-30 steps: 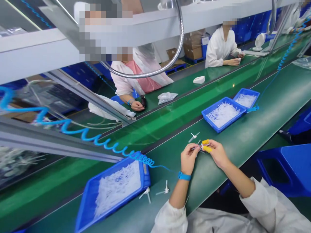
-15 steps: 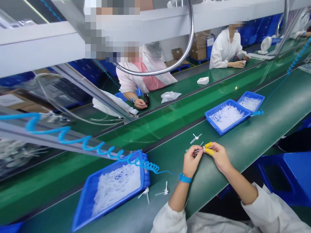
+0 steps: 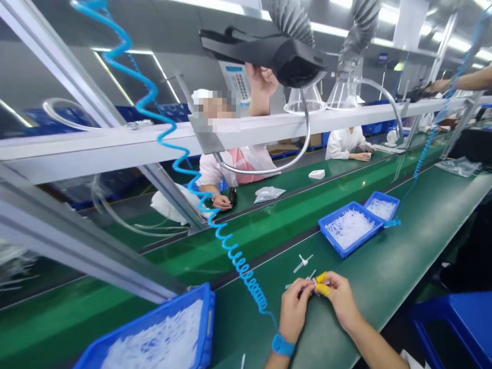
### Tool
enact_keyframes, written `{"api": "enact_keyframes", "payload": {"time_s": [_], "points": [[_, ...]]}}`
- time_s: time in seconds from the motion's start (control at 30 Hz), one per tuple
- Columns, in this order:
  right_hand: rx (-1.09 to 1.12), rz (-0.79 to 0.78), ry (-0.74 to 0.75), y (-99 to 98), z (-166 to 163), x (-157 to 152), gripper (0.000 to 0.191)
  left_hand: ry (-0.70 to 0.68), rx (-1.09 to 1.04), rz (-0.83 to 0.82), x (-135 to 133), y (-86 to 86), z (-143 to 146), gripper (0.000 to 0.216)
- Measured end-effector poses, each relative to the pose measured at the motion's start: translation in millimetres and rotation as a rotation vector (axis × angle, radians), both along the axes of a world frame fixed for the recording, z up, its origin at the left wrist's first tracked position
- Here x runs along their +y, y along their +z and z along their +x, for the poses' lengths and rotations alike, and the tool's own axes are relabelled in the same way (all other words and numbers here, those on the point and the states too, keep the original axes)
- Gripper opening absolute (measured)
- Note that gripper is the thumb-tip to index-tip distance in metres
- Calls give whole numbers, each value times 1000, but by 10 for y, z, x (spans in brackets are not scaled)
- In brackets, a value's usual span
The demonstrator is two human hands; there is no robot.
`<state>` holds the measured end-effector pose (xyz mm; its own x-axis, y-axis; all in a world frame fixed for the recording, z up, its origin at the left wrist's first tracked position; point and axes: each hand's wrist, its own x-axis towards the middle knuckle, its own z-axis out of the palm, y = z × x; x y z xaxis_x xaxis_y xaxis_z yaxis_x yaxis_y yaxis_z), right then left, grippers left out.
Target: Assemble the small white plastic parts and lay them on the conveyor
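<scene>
My left hand, with a blue wrist strap, pinches a small white plastic piece with thin clear tubes sticking out of it. Meeting it from the right, my right hand also has its fingers closed on this piece; yellow finger covers are on its fingertips. The fingers hide most of the part. Just beyond them, a similar white tube fitting with several arms lies on the green table.
Blue trays of white tube pieces stand at right; another blue tray is front left. A coiled blue cord hangs across to my left wrist. Across the belt sit co-workers, one raising a hand to a black device.
My view has tilted up, so the table sits lower and the rail and lamps show. My hands still hold the white piece together. A co-worker's raised hand and the black device came into view.
</scene>
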<state>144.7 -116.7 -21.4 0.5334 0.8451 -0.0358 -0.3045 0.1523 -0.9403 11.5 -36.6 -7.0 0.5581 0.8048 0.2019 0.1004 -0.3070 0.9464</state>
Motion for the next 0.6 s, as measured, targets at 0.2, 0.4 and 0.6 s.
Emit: {"api": "enact_keyframes", "payload": {"time_s": [0.2, 0.4, 0.6], "points": [[17, 23, -27, 47, -48, 81, 34, 8, 2, -7, 72, -34, -18, 45], [185, 41, -56, -19, -65, 120, 41, -5, -2, -123, 144, -27, 0, 56], [79, 53, -36, -53, -42, 146, 30, 15, -6, -250, 194, -85, 22, 64]]}}
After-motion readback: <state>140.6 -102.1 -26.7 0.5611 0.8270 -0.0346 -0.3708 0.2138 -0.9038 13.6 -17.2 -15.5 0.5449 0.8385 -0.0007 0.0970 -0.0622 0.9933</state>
